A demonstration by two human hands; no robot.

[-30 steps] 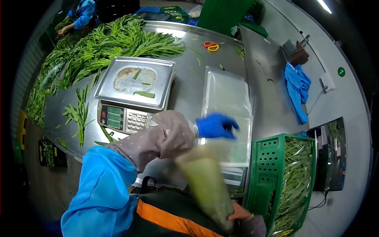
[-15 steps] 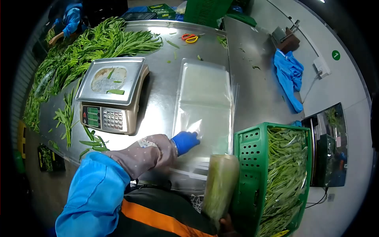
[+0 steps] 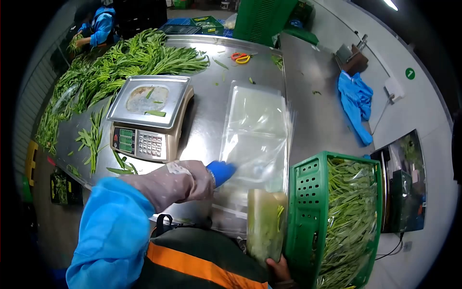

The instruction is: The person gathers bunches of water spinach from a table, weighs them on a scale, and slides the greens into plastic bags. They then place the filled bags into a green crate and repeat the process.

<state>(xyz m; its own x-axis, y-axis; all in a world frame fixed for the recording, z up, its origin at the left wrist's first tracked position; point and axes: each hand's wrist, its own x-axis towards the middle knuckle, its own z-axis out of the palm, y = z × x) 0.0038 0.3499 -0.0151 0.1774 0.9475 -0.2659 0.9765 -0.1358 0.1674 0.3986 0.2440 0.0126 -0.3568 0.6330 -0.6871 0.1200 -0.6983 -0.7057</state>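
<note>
My left hand point(image 3: 222, 174), in a blue glove, is at the near left part of a stack of clear plastic bags point(image 3: 255, 113) on the steel table. Its fingers are smeared by motion, so their grip does not show. Low in the view, my right hand point(image 3: 277, 268) is bare and closed around the bottom end of a filled bag of leafy greens point(image 3: 264, 226). That bag stands nearly upright between my body and a green crate point(image 3: 308, 192). Green stems show through its hazy plastic.
A digital scale point(image 3: 149, 113) with leaf scraps stands left of the bags. Loose greens point(image 3: 134, 58) are heaped behind it, and scissors point(image 3: 241, 58) lie at the back. More bagged greens point(image 3: 351, 216) fill the crate. A co-worker point(image 3: 102, 26) handles greens at far left.
My left hand has shifted slightly left over the plastic bags. The filled bag has turned a little, and more of my right hand shows. The whole view has shifted.
</note>
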